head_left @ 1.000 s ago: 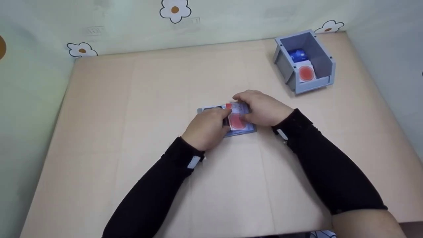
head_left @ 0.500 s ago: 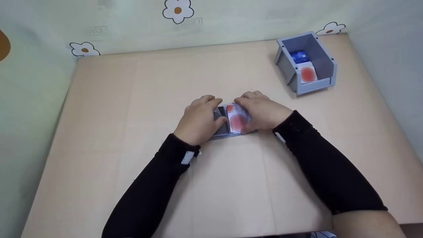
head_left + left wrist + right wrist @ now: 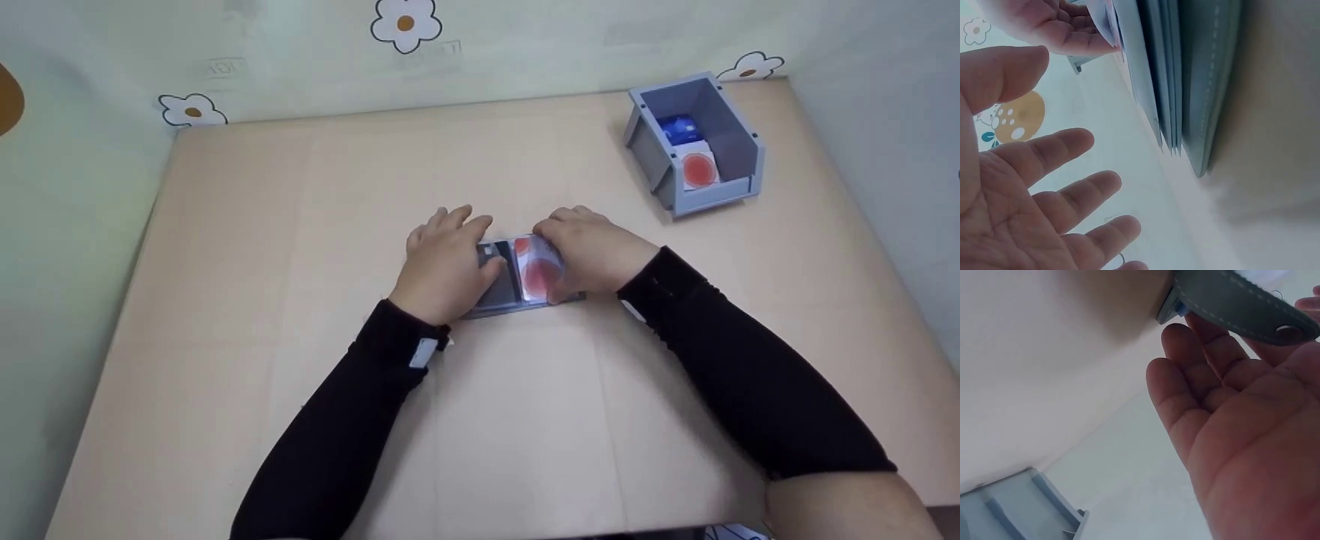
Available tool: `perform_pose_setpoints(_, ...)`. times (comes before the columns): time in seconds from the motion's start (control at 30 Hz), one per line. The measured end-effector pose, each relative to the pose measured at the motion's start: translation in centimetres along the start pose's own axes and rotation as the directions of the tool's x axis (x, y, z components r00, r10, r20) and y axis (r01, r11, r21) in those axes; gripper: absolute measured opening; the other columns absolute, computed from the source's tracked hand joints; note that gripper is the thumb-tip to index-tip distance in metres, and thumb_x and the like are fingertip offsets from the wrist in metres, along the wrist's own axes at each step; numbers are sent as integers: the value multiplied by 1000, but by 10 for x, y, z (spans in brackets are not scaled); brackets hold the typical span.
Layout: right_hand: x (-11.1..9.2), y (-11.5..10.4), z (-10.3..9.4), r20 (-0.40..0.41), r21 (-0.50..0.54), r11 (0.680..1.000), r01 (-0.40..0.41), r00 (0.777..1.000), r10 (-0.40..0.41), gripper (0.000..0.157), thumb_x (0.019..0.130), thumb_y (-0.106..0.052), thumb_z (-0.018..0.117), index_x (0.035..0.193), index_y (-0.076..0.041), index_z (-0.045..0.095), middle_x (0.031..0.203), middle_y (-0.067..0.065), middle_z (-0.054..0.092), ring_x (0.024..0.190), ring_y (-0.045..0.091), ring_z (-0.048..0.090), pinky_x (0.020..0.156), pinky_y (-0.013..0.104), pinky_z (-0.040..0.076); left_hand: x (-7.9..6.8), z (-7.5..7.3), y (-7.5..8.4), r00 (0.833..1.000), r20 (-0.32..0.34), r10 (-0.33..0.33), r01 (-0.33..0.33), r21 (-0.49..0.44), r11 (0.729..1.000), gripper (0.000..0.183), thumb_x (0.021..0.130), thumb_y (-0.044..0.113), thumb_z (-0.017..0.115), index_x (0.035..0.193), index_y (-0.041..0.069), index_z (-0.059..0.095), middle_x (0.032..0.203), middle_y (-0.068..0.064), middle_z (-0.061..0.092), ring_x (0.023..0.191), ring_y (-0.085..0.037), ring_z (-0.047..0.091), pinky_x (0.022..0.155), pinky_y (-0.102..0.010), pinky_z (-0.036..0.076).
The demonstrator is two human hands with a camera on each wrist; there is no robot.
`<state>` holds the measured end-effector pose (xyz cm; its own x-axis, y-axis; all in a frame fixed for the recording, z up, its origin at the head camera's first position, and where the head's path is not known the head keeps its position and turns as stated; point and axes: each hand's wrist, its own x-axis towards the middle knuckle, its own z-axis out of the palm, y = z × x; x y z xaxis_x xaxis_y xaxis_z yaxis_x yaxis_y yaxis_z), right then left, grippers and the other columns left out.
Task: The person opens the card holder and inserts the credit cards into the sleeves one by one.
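A stitched grey-green card holder (image 3: 1211, 79) lies spread on the table with its clear sleeves (image 3: 1154, 67) fanned. On its left page shows a dark card (image 3: 496, 289); on its right page, a white card with red circles (image 3: 537, 276). My right hand (image 3: 596, 251) grips the right end, thumb over the red-circled card's edge, fingers at the far edge. A strap with a snap (image 3: 1289, 333) sticks out over the right palm. Above the left page hovers my left hand (image 3: 442, 271), fingers spread and apart from the sleeves in the left wrist view.
At the back right of the table stands a grey-blue open-front bin (image 3: 712, 199). Inside are a blue packet or card (image 3: 681, 129) and a white item with a red circle (image 3: 699, 169). Pale walls with flower prints (image 3: 406, 24) border the table (image 3: 337, 180).
My left hand has drawn left from the middle and its fingers have spread, baring the dark card. My right hand has kept its place, its thumb now lower on the red-circled card.
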<state>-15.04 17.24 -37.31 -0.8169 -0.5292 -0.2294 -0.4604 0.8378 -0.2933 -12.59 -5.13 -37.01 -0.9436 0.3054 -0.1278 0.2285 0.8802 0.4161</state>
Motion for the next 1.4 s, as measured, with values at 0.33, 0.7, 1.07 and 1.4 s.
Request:
perform_pose_setpoints(0.33, 5, 0, -2, 16, -17, 1000, -15, 1000, 15, 77, 66, -32, 98, 126, -1, 61, 125, 18, 62, 117, 38, 52, 107, 50, 44, 1, 1, -1, 1000, -2, -3, 3, -2, 1000, 61, 102, 43, 63, 156, 17, 52, 167, -13, 41, 158, -44, 29, 126, -64, 23)
perform_pose_setpoints(0.7, 16, 5, -10, 83, -59, 986, -155, 984, 160, 70, 68, -53, 94, 109, -4, 66, 110, 14, 61, 108, 35, 47, 98, 47, 39, 2, 1, 0, 1000, 6, -3, 3, 11, 1000, 59, 102, 44, 64, 154, 16, 54, 165, -13, 44, 157, -43, 30, 125, -64, 25)
perform_pose_setpoints(1.07, 20, 6, -16, 127, 112, 968, -226, 969, 212, 50, 81, -45, 89, 100, -7, 64, 96, 9, 66, 90, 28, 59, 81, 38, 44, 0, 6, 2, 998, 59, 26, -24, -35, 999, 54, 103, 36, 65, 151, 12, 57, 155, -13, 55, 141, -30, 56, 116, -50, 46)
perform_pose_setpoints(1.4, 18, 4, -24, 70, 226, 950, -214, 977, 203, 36, 88, -28, 81, 116, -6, 76, 109, 12, 73, 99, 28, 60, 92, 41, 50, -1, 9, 2, 994, 82, 73, -71, -26, 997, 36, 103, 30, 67, 134, 13, 73, 132, -11, 67, 112, -21, 68, 101, -39, 56)
